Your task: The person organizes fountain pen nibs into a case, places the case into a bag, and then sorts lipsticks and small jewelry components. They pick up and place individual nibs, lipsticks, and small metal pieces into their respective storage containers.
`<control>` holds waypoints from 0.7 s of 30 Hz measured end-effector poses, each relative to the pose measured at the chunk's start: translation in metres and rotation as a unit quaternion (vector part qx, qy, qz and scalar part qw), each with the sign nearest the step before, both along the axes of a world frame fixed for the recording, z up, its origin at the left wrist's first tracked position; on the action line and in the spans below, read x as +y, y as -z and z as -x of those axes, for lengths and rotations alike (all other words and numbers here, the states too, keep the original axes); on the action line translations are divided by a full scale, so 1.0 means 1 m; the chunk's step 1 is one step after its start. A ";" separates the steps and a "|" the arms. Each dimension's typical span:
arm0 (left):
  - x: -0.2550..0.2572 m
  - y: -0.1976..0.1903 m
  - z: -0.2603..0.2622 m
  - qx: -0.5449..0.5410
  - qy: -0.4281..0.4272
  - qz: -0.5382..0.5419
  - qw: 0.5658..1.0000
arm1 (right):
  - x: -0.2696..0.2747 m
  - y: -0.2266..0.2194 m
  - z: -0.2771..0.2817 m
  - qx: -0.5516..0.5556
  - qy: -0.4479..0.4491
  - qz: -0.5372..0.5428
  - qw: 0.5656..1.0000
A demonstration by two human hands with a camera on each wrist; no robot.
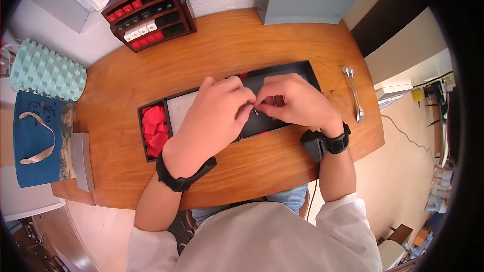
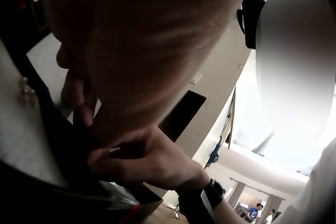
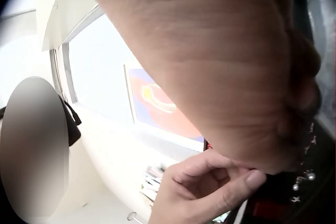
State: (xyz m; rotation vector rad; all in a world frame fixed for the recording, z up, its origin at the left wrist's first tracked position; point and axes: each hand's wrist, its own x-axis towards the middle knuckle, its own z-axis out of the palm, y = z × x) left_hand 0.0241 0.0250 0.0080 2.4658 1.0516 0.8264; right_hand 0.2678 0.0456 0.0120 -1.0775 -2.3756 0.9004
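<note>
Both hands meet over a long black box [image 1: 313,73] on the table. Thumb and fingertips of the left hand [image 1: 209,116] pinch at a thin chain [image 3: 296,187], which carries small star and pearl-like charms. Facing it, the right hand [image 1: 300,102] pinches the chain too, their fingertips nearly together. The chain dangles below the hands in the right wrist view; its upper part is hidden by the fingers. Red petals [image 1: 155,128] fill the box's left compartment. Beside them lies a pale panel [image 1: 181,108], partly covered by the left hand.
A dark wooden rack [image 1: 179,12] with red, white and black pieces stands at the back. A grey-blue paper bag [image 1: 302,0] is behind the box, and a dark blue bag [image 1: 38,141] at the left. Slender metal cutlery [image 1: 355,95] lies near the table's right edge.
</note>
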 end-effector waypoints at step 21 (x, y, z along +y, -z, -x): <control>-0.027 0.011 0.050 -0.374 -0.058 0.338 0.862 | -0.021 0.012 0.054 0.316 0.025 0.071 0.946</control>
